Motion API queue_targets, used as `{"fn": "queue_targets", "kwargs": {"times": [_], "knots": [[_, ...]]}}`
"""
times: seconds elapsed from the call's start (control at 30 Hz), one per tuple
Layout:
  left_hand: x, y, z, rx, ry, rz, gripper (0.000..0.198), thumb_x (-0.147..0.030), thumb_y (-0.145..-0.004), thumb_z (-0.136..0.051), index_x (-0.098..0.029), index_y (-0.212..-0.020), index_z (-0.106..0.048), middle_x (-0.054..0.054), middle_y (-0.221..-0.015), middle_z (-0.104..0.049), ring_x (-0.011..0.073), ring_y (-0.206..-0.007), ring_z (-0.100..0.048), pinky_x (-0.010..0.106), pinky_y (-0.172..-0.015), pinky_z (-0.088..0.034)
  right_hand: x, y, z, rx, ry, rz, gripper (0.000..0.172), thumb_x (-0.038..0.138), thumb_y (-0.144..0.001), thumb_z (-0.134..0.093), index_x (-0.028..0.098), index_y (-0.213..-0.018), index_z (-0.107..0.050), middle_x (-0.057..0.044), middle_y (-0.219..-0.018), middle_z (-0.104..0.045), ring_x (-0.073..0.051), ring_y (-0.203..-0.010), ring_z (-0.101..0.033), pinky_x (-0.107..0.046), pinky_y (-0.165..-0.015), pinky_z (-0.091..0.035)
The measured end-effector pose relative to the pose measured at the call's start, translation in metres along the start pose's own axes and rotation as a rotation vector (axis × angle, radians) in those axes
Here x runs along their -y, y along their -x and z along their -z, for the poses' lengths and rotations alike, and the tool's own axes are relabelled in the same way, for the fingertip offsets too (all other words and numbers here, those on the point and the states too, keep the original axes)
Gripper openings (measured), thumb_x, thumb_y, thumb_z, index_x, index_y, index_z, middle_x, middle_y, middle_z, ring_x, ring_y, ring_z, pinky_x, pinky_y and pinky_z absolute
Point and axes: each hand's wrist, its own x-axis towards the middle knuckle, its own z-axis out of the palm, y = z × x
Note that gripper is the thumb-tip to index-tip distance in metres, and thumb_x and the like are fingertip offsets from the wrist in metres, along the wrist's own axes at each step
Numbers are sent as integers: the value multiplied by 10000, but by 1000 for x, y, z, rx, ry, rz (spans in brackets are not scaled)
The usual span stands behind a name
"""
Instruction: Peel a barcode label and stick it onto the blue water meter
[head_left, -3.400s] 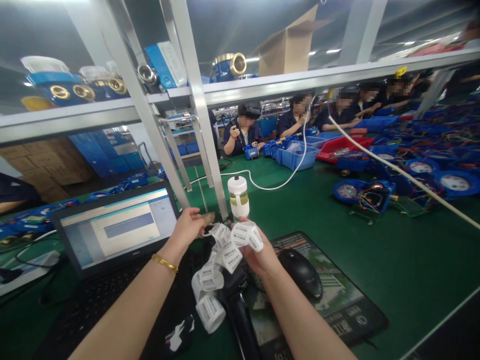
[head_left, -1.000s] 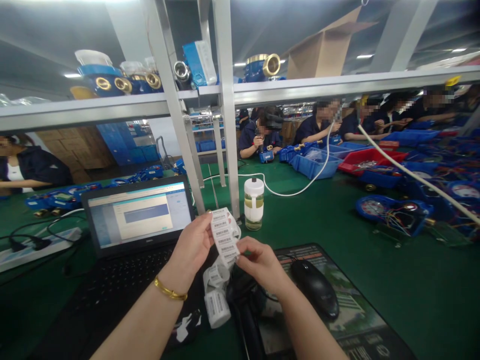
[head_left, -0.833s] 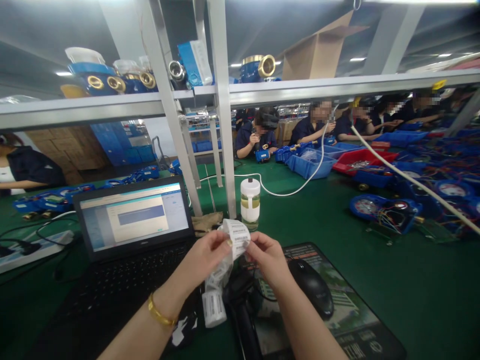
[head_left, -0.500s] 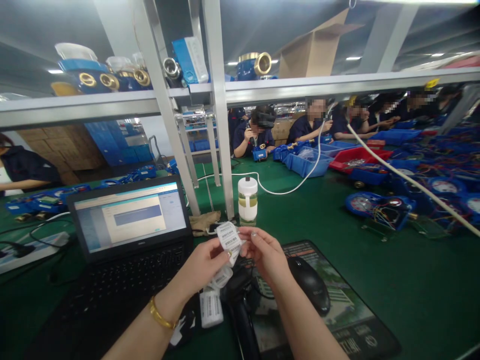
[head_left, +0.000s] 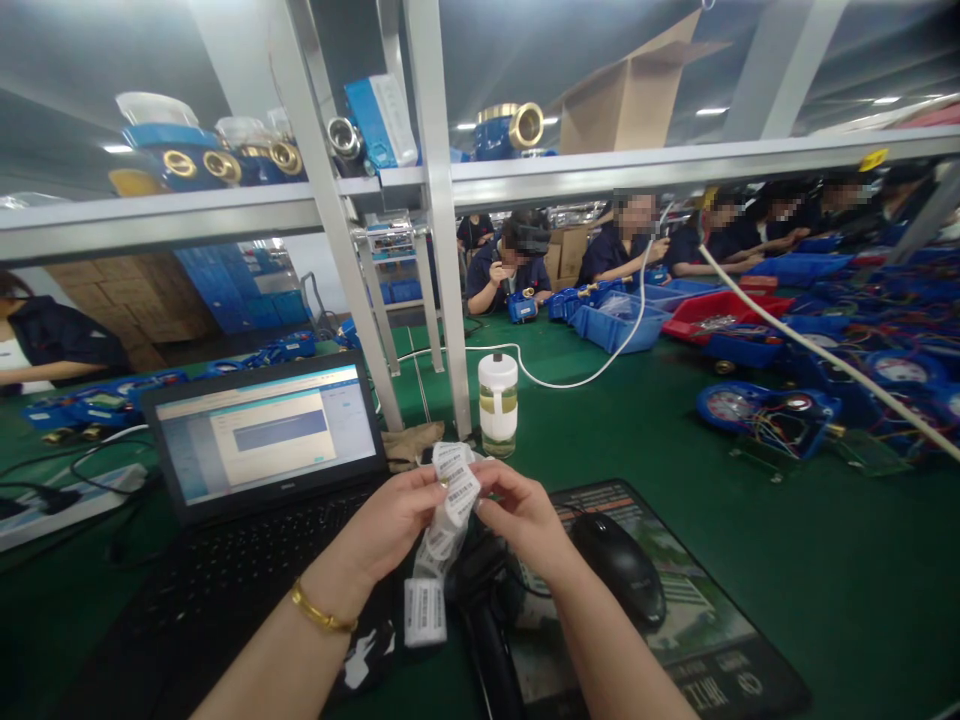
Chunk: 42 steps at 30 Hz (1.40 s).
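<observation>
A strip of white barcode labels [head_left: 459, 492] is held between both hands over the bench. My left hand [head_left: 409, 510] pinches its left side, and my right hand [head_left: 517, 510] has thumb and fingers closed on its right edge. The strip hangs down in curls to a flat folded stack of labels [head_left: 425, 612]. Just under my hands lies a black handheld scanner [head_left: 484, 630], partly hidden by the strip and my right hand. To the left is an open laptop [head_left: 281, 440] with its screen lit.
A black mouse [head_left: 621, 570] sits on a dark mouse pad [head_left: 705, 620]. Behind my hands stand a bottle [head_left: 498, 405] and a metal shelf post [head_left: 442, 250]. Blue meters [head_left: 765, 410], wires and bins [head_left: 619, 322] fill the right. Several people sit across the bench.
My hands have shifted slightly along the label strip, and more of it now hangs stretched below them. The fingers of my right hand are more curled.
</observation>
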Motion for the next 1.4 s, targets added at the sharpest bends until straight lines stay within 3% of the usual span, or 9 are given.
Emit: {"fn": "queue_targets", "kwargs": {"times": [0.23, 0.33, 0.43, 0.57, 0.67, 0.97, 1.13, 1.27, 1.4], "knots": [[-3, -2, -1, -61, 74, 20, 382, -323, -552, -799, -109, -834, -656, 71, -746, -594, 152, -682, -503, 240, -618, -385, -5, 1, -1, -54, -39, -60, 144, 247, -733, -661, 190, -854, -606, -27, -804, -573, -165, -712, -518, -245, -607, -412], [-3, -5, -2, -184, 138, -7, 419, -302, -539, -791, -142, -892, -631, 45, -779, -598, 149, -687, -510, 236, -596, -394, -7, 2, -4, -199, -22, -20, 159, 232, -706, -671, 195, -817, -564, -15, -798, -541, -152, -693, -510, -207, -529, -385], [-3, -7, -7, -301, 179, -64, 385, -264, -562, -753, -157, -906, -615, 27, -787, -601, 143, -696, -520, 231, -598, -404, -3, 3, -9, -160, 176, 55, 70, 221, -738, -656, 192, -745, -592, -34, -846, -546, -169, -776, -523, -215, -563, -409], [-4, -5, -19, -259, 126, -106, 359, -284, -586, -741, -133, -891, -627, 57, -848, -632, 150, -745, -550, 233, -655, -426, -4, 6, -14, -97, 360, 70, 167, 229, -732, -673, 220, -899, -666, -50, -974, -560, -177, -796, -535, -230, -564, -422], [-5, -2, -24, -177, 24, -130, 371, -346, -615, -724, -126, -899, -632, 78, -916, -645, 181, -837, -573, 264, -781, -439, -9, 6, -15, -90, 402, 72, 63, 230, -736, -655, 214, -796, -667, -43, -944, -574, -190, -823, -538, -236, -567, -411], [-3, 6, -10, -194, -272, -141, 445, -399, -749, -593, -152, -1116, -543, 97, -1146, -583, 227, -1035, -537, 328, -888, -411, -9, 3, -8, -135, 30, -36, 157, 356, -801, -670, 207, -760, -695, -29, -834, -637, -203, -797, -562, -269, -663, -423], [6, 9, -7, -297, -522, -219, 362, -417, -687, -623, -133, -898, -545, 84, -914, -604, 215, -870, -559, 325, -792, -429, -8, 3, -4, -148, -15, -67, 210, 400, -800, -684, 192, -788, -707, -35, -804, -633, -202, -784, -547, -292, -739, -414], [9, 7, -4, -362, -759, -241, 311, -433, -654, -603, -143, -752, -550, 65, -792, -576, 212, -767, -530, 330, -724, -402, -15, 4, -3, -168, -87, -84, 213, 396, -802, -693, 184, -782, -697, -22, -744, -594, -165, -693, -503, -256, -657, -395], [6, 5, -7, -356, -563, -178, 305, -433, -642, -603, -134, -699, -582, 45, -714, -573, 169, -674, -504, 279, -645, -361, -16, 6, -4, -121, -193, -134, 240, 384, -852, -585, 178, -788, -691, -27, -750, -555, -135, -598, -430, -217, -492, -312]]}}
